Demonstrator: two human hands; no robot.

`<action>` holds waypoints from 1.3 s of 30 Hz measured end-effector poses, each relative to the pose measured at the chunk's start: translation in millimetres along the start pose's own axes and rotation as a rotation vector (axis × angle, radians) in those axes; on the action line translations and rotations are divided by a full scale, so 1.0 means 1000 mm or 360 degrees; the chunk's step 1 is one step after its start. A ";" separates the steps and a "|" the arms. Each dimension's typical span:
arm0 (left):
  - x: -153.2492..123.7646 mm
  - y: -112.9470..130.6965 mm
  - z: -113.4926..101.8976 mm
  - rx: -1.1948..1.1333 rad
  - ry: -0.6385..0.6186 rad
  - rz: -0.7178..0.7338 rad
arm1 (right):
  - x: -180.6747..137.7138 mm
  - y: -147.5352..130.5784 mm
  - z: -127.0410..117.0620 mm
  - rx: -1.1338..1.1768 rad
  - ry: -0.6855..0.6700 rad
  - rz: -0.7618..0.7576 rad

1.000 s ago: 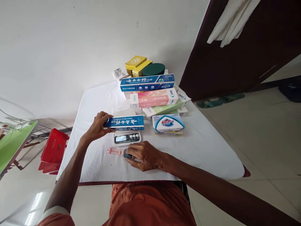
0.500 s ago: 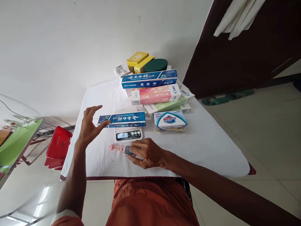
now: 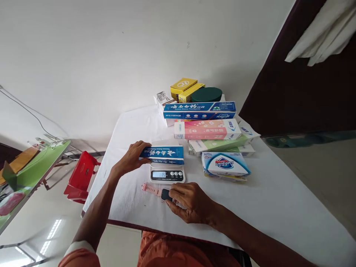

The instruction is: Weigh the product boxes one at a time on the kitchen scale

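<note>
A small white kitchen scale (image 3: 167,174) stands on the white-covered table (image 3: 267,193) in front of me, its display lit. A blue toothpaste box (image 3: 164,155) lies across its platform. My left hand (image 3: 132,158) is closed round the left end of that box. My right hand (image 3: 191,202) rests on the table just below the scale, fingers curled on a pink-strapped smartwatch (image 3: 155,190); the strap sticks out to the left.
Behind the scale lie several stacked boxes: a long blue one (image 3: 200,110), a pink one (image 3: 207,129), a green one (image 3: 219,144), a blue-white soap box (image 3: 226,164). Yellow boxes (image 3: 186,89) and a dark green lid (image 3: 206,95) sit at the wall. A red stool (image 3: 82,176) stands left.
My left hand let go of the blue box and opened half a second ago; now it grips the box's left end again on the scale. The view shifted left. My right hand stayed on the watch.
</note>
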State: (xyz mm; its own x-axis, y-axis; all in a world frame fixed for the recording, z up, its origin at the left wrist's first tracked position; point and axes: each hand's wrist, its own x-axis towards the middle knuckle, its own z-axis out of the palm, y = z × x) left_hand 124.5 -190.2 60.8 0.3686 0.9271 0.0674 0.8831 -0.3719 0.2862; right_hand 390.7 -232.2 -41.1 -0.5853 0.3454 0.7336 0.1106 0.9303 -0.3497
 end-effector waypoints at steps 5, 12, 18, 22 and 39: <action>-0.003 -0.068 -0.026 -0.0009 0.0254 -0.0400 | -0.001 0.001 0.001 -0.0004 -0.0002 -0.0002; 0.049 -0.151 -0.016 0.0328 0.0063 -0.0919 | 0.003 0.001 -0.004 -0.0099 0.0009 0.0029; 0.103 -0.182 -0.016 0.0470 0.0159 -0.0978 | 0.004 0.003 -0.005 -0.0130 0.0004 0.0074; 0.134 -0.194 -0.015 0.0522 0.0235 -0.1049 | 0.003 0.005 -0.005 -0.0168 -0.0047 0.0104; 0.143 -0.035 -0.007 0.0081 0.0968 -0.0031 | 0.002 0.005 0.001 -0.0441 -0.0038 -0.0067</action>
State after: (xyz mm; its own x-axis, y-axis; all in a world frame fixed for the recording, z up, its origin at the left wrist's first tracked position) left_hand 144.4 -44.3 66.8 0.1336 0.7884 0.6005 0.9064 -0.3423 0.2477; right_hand 389.1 -226.7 -42.1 -0.6124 0.3059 0.7290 0.2994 0.9432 -0.1443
